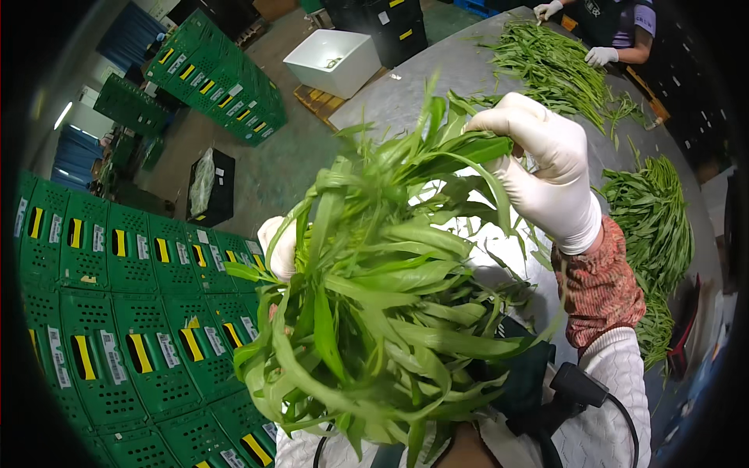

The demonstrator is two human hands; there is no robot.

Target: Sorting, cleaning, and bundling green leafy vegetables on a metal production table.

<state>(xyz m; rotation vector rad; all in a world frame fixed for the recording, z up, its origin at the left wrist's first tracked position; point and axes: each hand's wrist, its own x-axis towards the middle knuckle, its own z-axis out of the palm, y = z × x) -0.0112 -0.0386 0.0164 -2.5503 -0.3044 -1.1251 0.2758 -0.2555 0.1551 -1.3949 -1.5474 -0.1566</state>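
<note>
A big bunch of long-leaved greens, by its look water spinach [374, 288], is held up in front of me, its leaves hanging and partly blurred. My left hand [279, 246], in a white glove, grips the bunch from the left; leaves cover most of its fingers. At the upper right of the bunch my right hand [546, 160], gloved in white too, has its fingers closed on a leaf. Patterned orange-red sleeve cover [597, 285] wraps my right forearm.
Along the grey metal table [437, 74] lie a far heap of greens [554, 70] and a right-hand heap [651, 222]. A gloved co-worker [605, 56] handles the far heap. Stacked green crates [117, 312] stand left; a white tub [335, 62] and black crate [212, 187] sit beyond.
</note>
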